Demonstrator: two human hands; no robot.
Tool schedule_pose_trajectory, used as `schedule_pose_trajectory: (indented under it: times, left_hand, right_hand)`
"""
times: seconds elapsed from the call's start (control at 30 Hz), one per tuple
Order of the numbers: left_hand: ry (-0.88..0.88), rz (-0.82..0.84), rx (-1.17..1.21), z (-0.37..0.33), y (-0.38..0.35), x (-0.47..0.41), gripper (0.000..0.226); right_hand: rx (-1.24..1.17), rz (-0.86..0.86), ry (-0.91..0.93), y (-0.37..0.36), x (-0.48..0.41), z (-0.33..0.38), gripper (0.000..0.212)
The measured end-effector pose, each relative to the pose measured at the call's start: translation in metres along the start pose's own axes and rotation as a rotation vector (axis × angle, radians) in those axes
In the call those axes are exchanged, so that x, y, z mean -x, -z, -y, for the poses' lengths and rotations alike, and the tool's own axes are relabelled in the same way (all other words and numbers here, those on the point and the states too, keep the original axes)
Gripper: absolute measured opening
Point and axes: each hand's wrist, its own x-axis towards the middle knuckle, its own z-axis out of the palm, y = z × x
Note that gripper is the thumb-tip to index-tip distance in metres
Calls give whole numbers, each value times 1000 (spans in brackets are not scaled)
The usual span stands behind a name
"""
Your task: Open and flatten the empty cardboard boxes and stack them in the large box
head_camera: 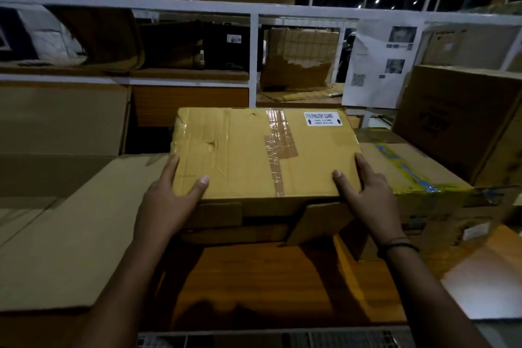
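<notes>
Gripping the taped box (262, 152): left hand (169, 195), right hand (364, 189).

A yellow-brown cardboard box (262, 152) is held level above the counter (254, 285). Its top face is sealed with tape (278, 150), dented near the left edge and marked by a white label (323, 118) at the far right corner. Loose flaps (316, 223) are seen beneath its near side.

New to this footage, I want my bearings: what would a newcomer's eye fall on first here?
The taped cardboard box at centre draws the eye first, gripped at its near corners by the left hand and right hand, thumbs on top. A white label sits at its far right corner. Behind stands a white rack, with a printed sheet hanging at right.
</notes>
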Motion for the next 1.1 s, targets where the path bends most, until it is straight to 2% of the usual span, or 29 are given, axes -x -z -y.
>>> schedule_pose_trajectory:
  times: [0.2,0.37,0.53,0.6,0.7,0.83,1.0,1.1]
  left_hand:
    - [-20,-117,54,2,-6,20,77]
    - [-39,-277,73,-10,6,14,69]
    - [-82,-335,60,-29,4,4,83]
    - [-79,-323,38,-29,-4,4,92]
    - [-77,-256,33,-18,-14,10,101]
    - [-51,-202,-22,-4,-18,24,109]
    - [-53,-219,-17,-8,-6,15,98]
    - [-51,-222,-57,-22,-2,0,87]
  right_hand:
    - [-199,-84,30,-1,14,4,90]
    - [-298,-275,80,8,6,28,84]
    - [-167,-479,49,-5,-8,37,72]
    - [-128,-446,70,-13,-7,39,77]
    - [-105,-307,99,-21,9,32,88]
    - [-36,-208,58,-31,34,16,94]
    - [-38,-208,71,-25,24,22,95]
    - [29,-193,75,-16,1,34,85]
